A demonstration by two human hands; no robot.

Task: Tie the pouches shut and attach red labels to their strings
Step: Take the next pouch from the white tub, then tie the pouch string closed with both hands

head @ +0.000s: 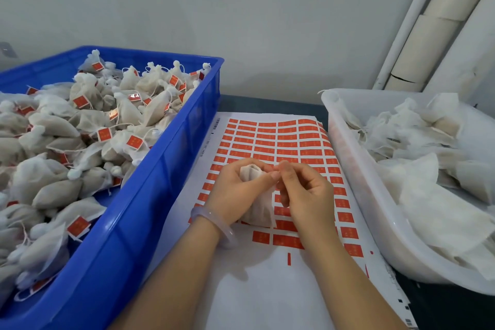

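One pouch [259, 210] is in work. Its gathered neck is closed in the left hand [232, 191], and its filled belly hangs below the grip over the sheet of red labels [267, 139]. It looks light and soft: thin white fabric round a loose fill that should slump and shift, so the neck just under the mouth is the sound place to hold. A hard squeeze on the belly would probably only deform it. The string is likely fine and slippery and too thin to make out here.

The left hand curls round the neck, thumb across the front, a pale bangle [214, 225] on the wrist. The right hand [304, 193] meets it from the right, thumb and forefinger pinched tight at the pouch's mouth and the other fingers folded.

Left of the grip stands a blue crate [171, 158] of labelled pouches, and right of it a white tub [348, 169] of open ones.
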